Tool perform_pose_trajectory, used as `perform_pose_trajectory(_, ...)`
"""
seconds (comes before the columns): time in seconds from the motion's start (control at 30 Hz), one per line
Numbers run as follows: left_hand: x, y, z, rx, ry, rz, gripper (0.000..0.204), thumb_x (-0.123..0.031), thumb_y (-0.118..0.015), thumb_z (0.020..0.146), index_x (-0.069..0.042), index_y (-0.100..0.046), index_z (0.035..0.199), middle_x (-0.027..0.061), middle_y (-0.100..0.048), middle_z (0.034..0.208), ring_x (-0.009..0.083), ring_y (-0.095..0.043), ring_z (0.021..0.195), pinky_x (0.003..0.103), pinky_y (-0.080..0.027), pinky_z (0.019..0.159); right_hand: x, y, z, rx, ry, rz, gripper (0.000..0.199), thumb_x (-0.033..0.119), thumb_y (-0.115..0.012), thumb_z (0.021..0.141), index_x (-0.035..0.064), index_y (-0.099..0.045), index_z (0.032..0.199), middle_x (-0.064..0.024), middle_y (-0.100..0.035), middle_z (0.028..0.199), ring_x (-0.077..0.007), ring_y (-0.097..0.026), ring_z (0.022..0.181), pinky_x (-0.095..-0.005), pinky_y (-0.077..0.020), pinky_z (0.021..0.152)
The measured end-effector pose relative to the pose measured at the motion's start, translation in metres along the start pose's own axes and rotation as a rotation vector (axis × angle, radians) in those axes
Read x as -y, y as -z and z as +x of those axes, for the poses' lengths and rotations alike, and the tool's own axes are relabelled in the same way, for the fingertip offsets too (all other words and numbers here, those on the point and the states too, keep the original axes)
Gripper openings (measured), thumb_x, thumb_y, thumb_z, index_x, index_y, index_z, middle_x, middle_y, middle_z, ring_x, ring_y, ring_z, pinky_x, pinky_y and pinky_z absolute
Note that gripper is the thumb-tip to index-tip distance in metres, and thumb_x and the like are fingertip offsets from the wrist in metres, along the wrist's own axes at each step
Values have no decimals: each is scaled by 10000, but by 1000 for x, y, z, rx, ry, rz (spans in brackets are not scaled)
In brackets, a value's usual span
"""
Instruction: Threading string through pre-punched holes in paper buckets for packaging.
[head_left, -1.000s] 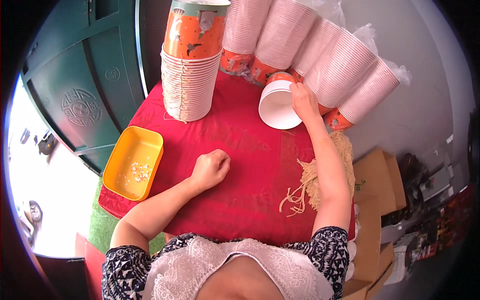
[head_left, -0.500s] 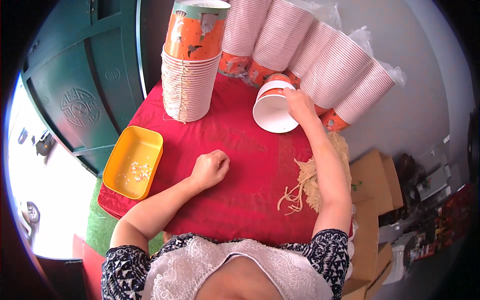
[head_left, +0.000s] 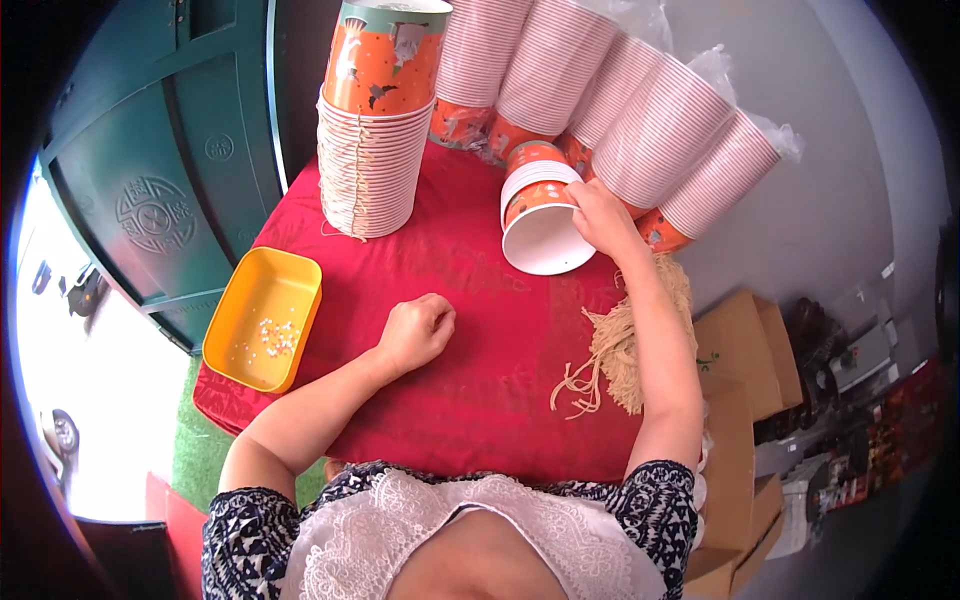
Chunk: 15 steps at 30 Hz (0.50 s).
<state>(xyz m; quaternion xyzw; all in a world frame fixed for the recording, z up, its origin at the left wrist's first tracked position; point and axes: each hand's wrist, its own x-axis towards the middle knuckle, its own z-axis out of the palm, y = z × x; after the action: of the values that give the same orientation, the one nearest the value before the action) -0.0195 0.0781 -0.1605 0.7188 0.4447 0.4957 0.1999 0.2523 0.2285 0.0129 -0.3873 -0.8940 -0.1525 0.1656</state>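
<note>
My right hand [head_left: 605, 220] grips the rim of an orange patterned paper bucket [head_left: 548, 240], fingers on its right side. Its white inside tilts toward me. Behind it lie a few nested paper buckets [head_left: 530, 160] with white rims; the held one is drawn partly out of them. My left hand [head_left: 418, 328] rests on the red cloth in a loose fist, with nothing showing in it. On the far left stands a tall stack of paper buckets [head_left: 370, 165], rims down, with tan strings hanging along its side.
A yellow tray [head_left: 262, 262] with small pale beads sits at the left edge of the red-covered table [head_left: 480, 400]. A bundle of tan strings [head_left: 625, 350] lies under my right forearm. Plastic-wrapped bucket stacks [head_left: 660, 120] lean at the back; cardboard boxes [head_left: 745, 360] stand at the right.
My right hand has pulled the paper bucket slightly toward me, so more of its orange side shows in front of the nested ones. My left hand has stayed in place.
</note>
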Motion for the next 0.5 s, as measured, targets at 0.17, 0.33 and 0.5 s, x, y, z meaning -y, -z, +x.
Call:
perform_pose_trajectory(0.17,-1,4,-4,-55,-23,18,50,-68,-646,822,-18,-639,828,166,-651,806,370,-654,702,450,-527,625,39,19,-13,-415,122,-158,120,-3,-682,791,27,-636,898,-89,-535,831,-315,-540,812,-426,-475,754)
perform_pose_trajectory(0.33,-9,13,3,-244,-128,32,269,-60,-706,837,-5,-572,1064,189,-610,998,367,-629,863,424,-523,737,74,31,-54,-539,216,-307,124,10,-660,767,51,-624,878,-56,-489,707,-244,-516,666,-380,-457,616)
perform_pose_trajectory(0.5,-20,19,7,-253,-97,-6,733,-197,-807,816,41,-390,1370,207,-534,1248,336,-545,1163,432,-453,1002,109,14,-82,-565,297,-106,194,-37,-676,742,22,-584,902,-77,-567,739,-238,-574,619,-345,-473,534)
